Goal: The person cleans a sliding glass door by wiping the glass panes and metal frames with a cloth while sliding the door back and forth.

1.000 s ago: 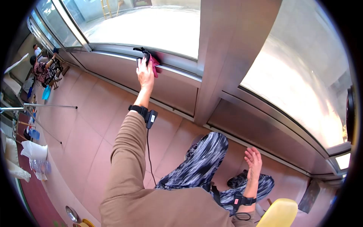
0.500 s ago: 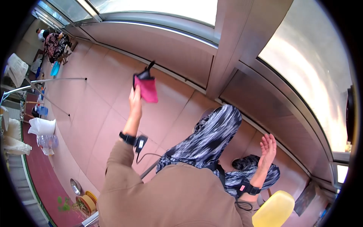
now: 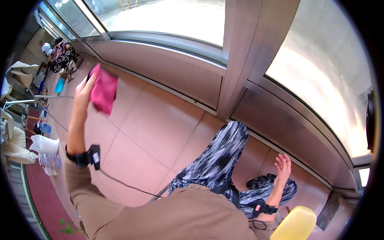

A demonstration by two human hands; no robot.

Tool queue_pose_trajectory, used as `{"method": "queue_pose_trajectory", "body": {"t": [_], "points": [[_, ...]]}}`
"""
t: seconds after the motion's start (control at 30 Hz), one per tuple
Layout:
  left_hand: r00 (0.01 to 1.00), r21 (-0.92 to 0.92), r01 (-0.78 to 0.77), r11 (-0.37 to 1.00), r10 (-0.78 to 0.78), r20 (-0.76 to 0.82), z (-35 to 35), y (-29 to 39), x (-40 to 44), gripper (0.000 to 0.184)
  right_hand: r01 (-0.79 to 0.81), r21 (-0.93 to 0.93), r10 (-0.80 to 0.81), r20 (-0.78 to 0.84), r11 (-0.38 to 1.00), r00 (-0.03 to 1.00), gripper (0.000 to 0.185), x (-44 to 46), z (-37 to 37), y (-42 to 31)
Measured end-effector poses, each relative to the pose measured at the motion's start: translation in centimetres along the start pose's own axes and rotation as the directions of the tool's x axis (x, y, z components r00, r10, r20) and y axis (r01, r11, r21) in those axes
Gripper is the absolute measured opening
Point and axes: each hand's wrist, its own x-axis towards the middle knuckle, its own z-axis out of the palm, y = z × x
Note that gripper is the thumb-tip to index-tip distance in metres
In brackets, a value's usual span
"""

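My left hand point(image 3: 83, 91) is raised out to the left, its fingers closed on the edge of a bright pink cloth piece with dark edging point(image 3: 105, 90). The cloth hangs above the tiled floor; what kind of article it is I cannot make out. Beside my right knee, my right hand point(image 3: 283, 169) is held up in the air with its fingers stretched out. Nothing is in it.
A yellow chair point(image 3: 295, 224) stands at my lower right. Ahead runs a metal-framed glass wall point(image 3: 160, 60). At left are a metal stand point(image 3: 52, 97), a white bucket point(image 3: 45, 144) and a clear plastic bottle point(image 3: 50, 161). People point(image 3: 62, 56) sit at the far left.
My left hand has swung left with the pink cloth, which now shows its broad pink side; its black part is mostly hidden. My right hand has dropped slightly.
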Motion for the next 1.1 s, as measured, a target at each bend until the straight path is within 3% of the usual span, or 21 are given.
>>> {"method": "queue_pose_trajectory", "body": {"t": [0.07,0.1,0.17,0.23,0.3,0.37,0.43,0.47,0.5,0.53,0.6,0.63,0.67,0.77,0.9,0.97,1.03,1.1], "points": [[0.993,-0.029,-0.107,0.994,0.106,-0.042,5.9,-1.4,4.4,0.036,-0.005,0.007,0.005,-0.029,1.000,1.000,0.031,-0.3,-0.3,0.4],[0.996,0.016,-0.060,0.998,0.061,-0.067,8.7,-3.1,5.6,0.040,-0.010,0.005,0.011,-0.056,1.000,0.998,0.031,-0.2,-0.8,0.4],[0.993,-0.181,0.115,0.977,-0.118,-0.005,13.6,-6.1,5.6,0.043,-0.025,0.024,0.027,-0.076,0.999,0.997,0.033,-0.7,-1.5,0.2],[0.977,-0.222,0.212,0.952,-0.206,0.053,15.1,-11.0,4.8,0.042,-0.057,0.044,0.062,-0.104,0.997,0.993,0.034,-2.2,-1.7,-0.4],[0.956,-0.228,0.294,0.928,-0.289,0.056,14.6,-12.8,2.1,0.041,0.102,0.354,-0.116,0.019,0.930,0.993,0.035,-5.0,-1.6,-2.5],[0.936,-0.224,0.351,0.909,-0.350,0.045,12.7,-15.4,-1.0,0.042,0.070,0.561,-0.111,0.039,0.825,0.993,0.031,-9.8,-3.8,-4.1],[0.932,-0.249,0.350,0.903,-0.362,-0.005,10.3,-20.7,-3.7,0.045,-0.078,0.749,-0.073,0.166,0.658,0.983,0.022,-14.5,-9.2,-0.9],[0.899,-0.218,0.419,0.881,-0.437,-0.039,9.3,-22.1,-5.1,0.047,-0.111,0.757,0.183,-0.011,0.644,0.983,0.021,-17.7,-9.7,0.4],[0.857,-0.194,0.488,0.851,-0.509,-0.078,8.5,-23.5,-6.6,0.048,-0.100,0.696,0.138,0.001,0.711,0.990,0.028,-20.4,-11.0,4.4],[0.833,-0.214,0.517,0.829,-0.545,-0.099,8.0,-25.2,-8.1,0.048,-0.574,0.776,-0.097,0.613,0.261,0.784,0.048,-23.6,-15.8,11.2],[0.781,-0.265,0.574,0.775,-0.615,-0.108,6.9,-28.1,-10.7,0.047,-0.575,0.603,0.398,0.415,0.553,0.818,0.046,-25.7,-12.0,12.9],[0.759,-0.299,0.595,0.746,-0.644,-0.095,6.6,-29.5,-11.6,0.045,-0.640,0.465,0.565,0.309,0.612,0.765,0.045,-25.5,-9.5,13.0],[0.736,-0.351,0.610,0.710,-0.672,-0.081,6.6,-31.6,-12.2,0.043,-0.683,0.341,0.633,0.261,0.646,0.729,0.044,-24.7,-7.5,12.8],[0.712,-0.311,0.645,0.698,-0.697,-0.087,7.3,-33.9,-12.9,0.045,-0.711,0.056,0.685,0.220,0.701,0.694,0.042,-21.8,-2.4,10.7],[0.730,-0.294,0.637,0.713,-0.680,-0.069,9.4,-32.1,-12.3,0.043,-0.627,-0.179,0.652,0.246,0.758,0.717,0.038,-19.7,0.6,8.3],[0.784,-0.176,0.612,0.771,-0.621,0.004,10.2,-30.9,-11.7,0.041,-0.576,-0.282,0.639,0.262,0.768,0.723,0.037,-19.0,1.2,7.2],[0.778,-0.153,0.617,0.772,-0.627,-0.030,10.5,-29.1,-10.0,0.041,-0.526,-0.376,0.634,0.280,0.763,0.721,0.036,-18.7,1.3,6.4],[0.805,0.151,0.519,0.842,-0.540,0.246,9.5,-28.4,-8.7,0.043,-0.465,-0.476,0.633,0.293,0.746,0.716,0.035,-18.5,0.8,5.4]]}}
